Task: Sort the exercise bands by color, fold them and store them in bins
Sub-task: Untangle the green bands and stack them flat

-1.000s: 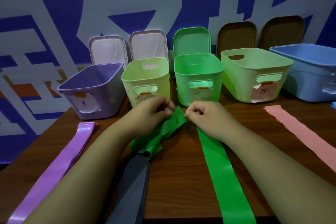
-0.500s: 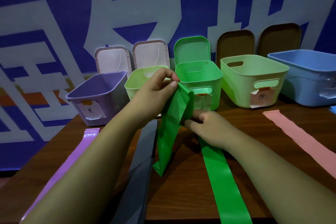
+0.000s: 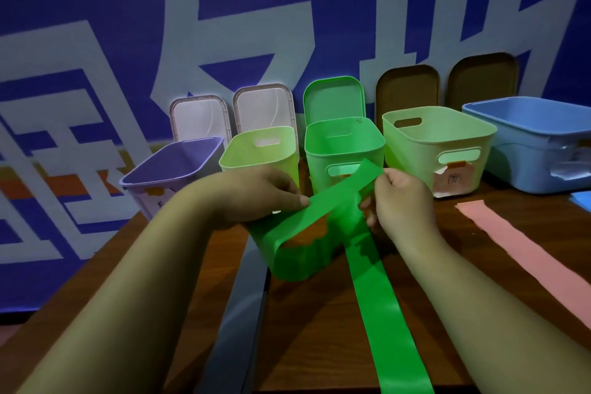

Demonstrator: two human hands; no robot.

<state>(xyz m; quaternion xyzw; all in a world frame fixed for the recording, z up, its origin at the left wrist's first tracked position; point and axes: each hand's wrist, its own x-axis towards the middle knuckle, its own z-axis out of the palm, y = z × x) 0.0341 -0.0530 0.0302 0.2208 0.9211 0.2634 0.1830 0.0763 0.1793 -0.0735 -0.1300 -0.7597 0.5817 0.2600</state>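
Green band held partly folded in front of the green bin.
One end is pinched by the left hand and a fold is gripped by the right hand; the tail is laid along the wooden table.

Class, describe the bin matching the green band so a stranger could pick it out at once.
At the back of the wooden table stands a row of five open bins. The bright green bin is the middle one. The left neighbour and right neighbour are pale green; only it is vivid green, with a matching green lid propped behind.
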